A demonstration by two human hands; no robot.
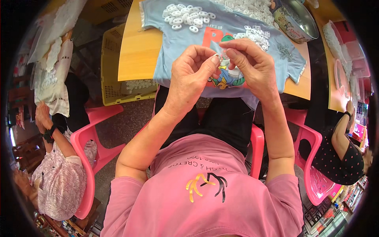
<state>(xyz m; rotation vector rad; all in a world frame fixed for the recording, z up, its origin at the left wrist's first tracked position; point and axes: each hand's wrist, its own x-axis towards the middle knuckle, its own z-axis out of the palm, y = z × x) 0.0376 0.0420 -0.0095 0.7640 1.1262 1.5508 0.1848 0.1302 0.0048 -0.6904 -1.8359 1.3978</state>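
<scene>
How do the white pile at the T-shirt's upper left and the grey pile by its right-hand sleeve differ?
Colour: the white pile is bright; the grey pile is dull.
Shape: the white pile has chunky holed ovals; the grey pile, thin bits.
Spread: the white pile covers more area than the grey pile.
Both lie on the T-shirt.

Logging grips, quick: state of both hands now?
Left hand: closed, seemingly pinching a small white piece.
Right hand: curled; whether it holds anything cannot be told.

Bright light floods the wooden table (138, 59) and the pink shirt (237, 207), the white pieces (193, 29) almost glaring, while the floor (122, 121) sinks into shadow, a bright strip (12, 136) gleams far left, and pink chairs (103, 114) bow toward a smeary, black-ringed fisheye rim!
</scene>
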